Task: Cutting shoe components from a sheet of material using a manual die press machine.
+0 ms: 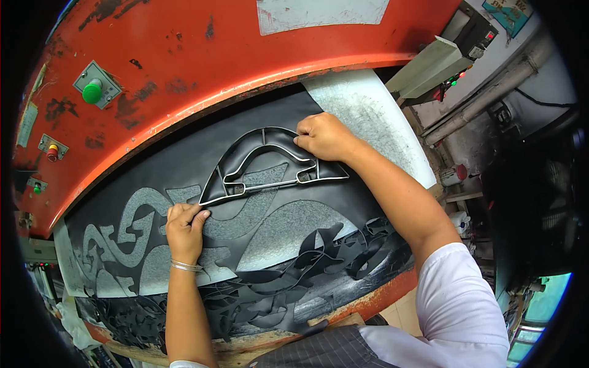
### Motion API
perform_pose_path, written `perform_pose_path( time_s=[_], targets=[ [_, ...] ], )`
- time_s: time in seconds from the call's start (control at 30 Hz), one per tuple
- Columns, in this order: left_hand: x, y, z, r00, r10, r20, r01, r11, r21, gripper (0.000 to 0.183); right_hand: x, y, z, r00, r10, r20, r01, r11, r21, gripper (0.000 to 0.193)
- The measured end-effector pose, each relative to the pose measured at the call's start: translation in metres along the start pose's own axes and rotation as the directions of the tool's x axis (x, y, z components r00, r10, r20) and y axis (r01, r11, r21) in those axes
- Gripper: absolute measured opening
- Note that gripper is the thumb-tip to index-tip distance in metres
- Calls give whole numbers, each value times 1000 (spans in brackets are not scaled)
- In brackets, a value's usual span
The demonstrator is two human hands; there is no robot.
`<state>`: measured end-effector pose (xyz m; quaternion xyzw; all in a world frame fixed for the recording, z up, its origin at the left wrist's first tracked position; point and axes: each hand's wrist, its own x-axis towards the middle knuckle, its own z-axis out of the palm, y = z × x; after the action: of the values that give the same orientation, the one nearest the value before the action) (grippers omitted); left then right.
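Note:
A curved metal cutting die (270, 184), arched with inner struts, lies on a black sheet (153, 168) of leather-like material. My left hand (185, 232), with bangles at its wrist, pinches the die's left tip between thumb and fingers. Farther off, my right hand (327, 136) is closed on the die's upper right edge, its fingertips partly hidden. Curved cut-out openings in the sheet, left of and below the die, show the pale, worn cutting board (374, 104) beneath.
Black offcuts (264, 310) heap along the near edge. A red-orange press (202, 46) spans the far side, with a green button (92, 92) and a red button (53, 152). A grey box (434, 69) stands at the upper right. A pipe (491, 92) runs along the wall.

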<state>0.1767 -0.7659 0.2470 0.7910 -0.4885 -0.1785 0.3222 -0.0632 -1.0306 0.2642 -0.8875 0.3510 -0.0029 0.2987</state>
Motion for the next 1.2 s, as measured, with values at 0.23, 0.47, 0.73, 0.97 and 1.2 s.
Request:
perform_pose_path(
  time_s=[0.23,0.47,0.73,0.97,1.2],
  targets=[
    [6,-10,-3,999,-27,47,28,999,-23,17,-20,-5,-5,998,38,-50,-36,998,44,31],
    [14,-14,-8,994,-39,100,50,993,-103,15,-90,7,-10,994,-75,76,83,991,-106,93],
    [12,-19,-5,995,31,90,-23,996,-90,19,-91,9,-2,985,-169,24,171,980,-102,82],
    [15,-17,-7,994,30,104,-21,996,-87,18,-89,8,-6,979,-205,-16,203,976,-80,81],
    [14,-21,-6,994,67,84,-59,994,-97,18,-88,6,-4,973,-231,-22,227,967,-114,80]
  ],
)
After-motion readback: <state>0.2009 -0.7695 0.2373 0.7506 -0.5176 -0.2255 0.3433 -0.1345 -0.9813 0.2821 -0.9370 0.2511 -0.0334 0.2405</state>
